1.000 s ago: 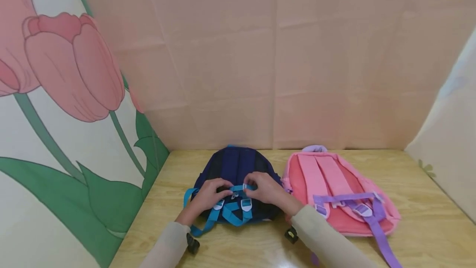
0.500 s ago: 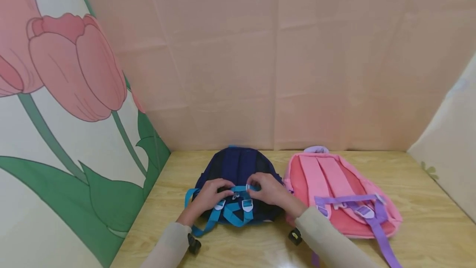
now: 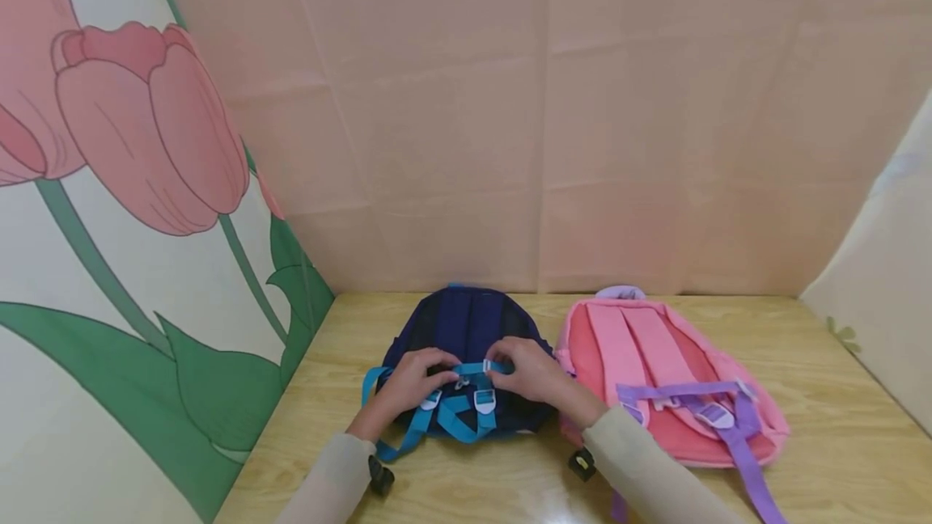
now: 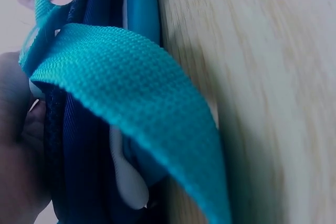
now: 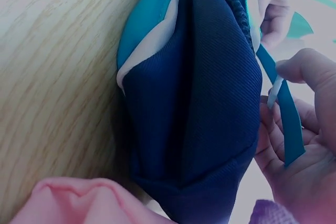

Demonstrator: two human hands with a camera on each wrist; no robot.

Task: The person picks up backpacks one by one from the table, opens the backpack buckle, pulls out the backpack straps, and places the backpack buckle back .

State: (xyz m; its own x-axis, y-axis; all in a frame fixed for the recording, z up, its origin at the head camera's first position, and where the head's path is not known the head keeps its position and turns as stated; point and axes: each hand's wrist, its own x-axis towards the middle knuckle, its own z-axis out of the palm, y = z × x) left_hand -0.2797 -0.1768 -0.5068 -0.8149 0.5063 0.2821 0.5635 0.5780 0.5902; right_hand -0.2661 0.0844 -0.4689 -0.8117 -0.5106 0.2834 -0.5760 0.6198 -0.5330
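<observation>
A dark navy backpack (image 3: 468, 318) lies on the table with its shoulder straps up. Across its middle runs a blue webbing strap (image 3: 469, 368). My left hand (image 3: 415, 378) pinches this strap near its left end. On the right, my right hand (image 3: 526, 369) pinches a small white strap buckle (image 3: 487, 366) between thumb and fingers. In the right wrist view the webbing's tail (image 5: 292, 135) passes over that palm. White adjuster buckles (image 3: 484, 401) and loose blue strap ends (image 3: 418, 428) lie below the hands. A looped strap (image 4: 131, 77) hides part of the bag in the left wrist view.
Close on the right lies a pink backpack (image 3: 677, 370) with a purple strap (image 3: 677, 388) across it. One purple strap end (image 3: 753, 471) hangs toward the near edge of the wooden table (image 3: 837, 395). A beige cloth backdrop (image 3: 473, 144) stands behind, a tulip-printed panel (image 3: 146, 128) on the left.
My right hand and the white buckle have shifted slightly to the right along the strap. My left hand keeps its hold in nearly the same place.
</observation>
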